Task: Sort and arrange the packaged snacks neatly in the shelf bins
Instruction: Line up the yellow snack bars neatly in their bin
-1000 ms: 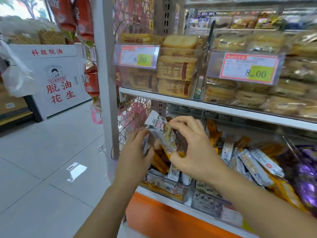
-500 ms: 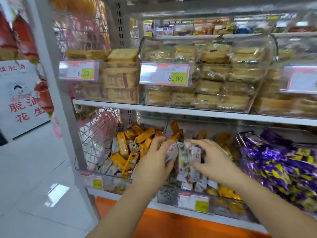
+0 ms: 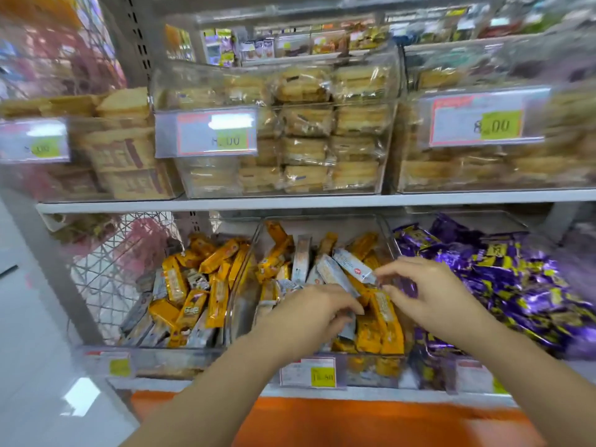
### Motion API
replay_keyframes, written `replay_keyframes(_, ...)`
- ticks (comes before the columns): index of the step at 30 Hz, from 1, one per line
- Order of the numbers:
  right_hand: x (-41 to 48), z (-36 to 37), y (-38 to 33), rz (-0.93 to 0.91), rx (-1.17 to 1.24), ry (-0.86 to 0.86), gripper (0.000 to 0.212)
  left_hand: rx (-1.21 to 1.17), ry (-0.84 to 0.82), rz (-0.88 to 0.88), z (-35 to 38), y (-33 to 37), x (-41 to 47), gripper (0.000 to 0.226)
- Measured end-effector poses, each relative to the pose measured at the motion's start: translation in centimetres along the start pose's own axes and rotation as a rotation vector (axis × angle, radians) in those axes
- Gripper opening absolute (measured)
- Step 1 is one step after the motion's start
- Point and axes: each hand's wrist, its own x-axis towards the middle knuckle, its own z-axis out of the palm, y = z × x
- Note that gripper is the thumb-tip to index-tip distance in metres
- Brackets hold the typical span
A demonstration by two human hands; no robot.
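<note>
1. Right hand (image 3: 429,295) pinches one end of a white packet (image 3: 353,265) over the middle bin (image 3: 240,304); so slight a grip may drop it.
2. Left hand (image 3: 309,314), curled on a pale packet (image 3: 349,330) inside that bin, may scatter the orange bars (image 3: 385,314).

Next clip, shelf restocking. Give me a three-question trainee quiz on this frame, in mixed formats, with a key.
1. Which lower-shelf bin are the left hand and right hand reaching into? A: left bin; B: middle bin; C: right bin.
2. True or false: the purple packets fill the bin to the right of both hands.
3. Fill in: the right hand's fingers pinch the end of a ___ bar.
Key: 1 B; 2 true; 3 white.
</note>
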Motion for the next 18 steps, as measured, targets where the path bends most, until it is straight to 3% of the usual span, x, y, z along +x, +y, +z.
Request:
replay_keyframes(3, -1.1, -0.1, 1.1, -0.038, -0.017, -0.027, 0.023, -0.008, -0.164, 0.0, 1.0, 0.3, 2.3, 0.032)
replay_keyframes(7, -1.9, -0.6, 1.9, -0.049, -0.021, -0.078, 0.024, 0.069, -0.344, 0.0, 2.0, 0.7, 4.4, 0.056)
replay_keyframes(10, -2.4, -0.7, 2.3, -0.061, -0.014, -0.123, 0.027, 0.198, -0.377, -0.007, 2.5, 1.1, 5.2, 0.074)
replay_keyframes(13, -2.9, -0.5, 2.7, -0.07, 0.016, -0.146, 0.027, 0.417, -0.396, 0.047, 3.3, 1.4, 5.4, 0.071)
replay_keyframes(18, -3.2, -0.4, 3.1, -0.075, 0.068, -0.138, 0.025, 0.485, -0.353, 0.083, 3.1, 1.6, 5.8, 0.091)
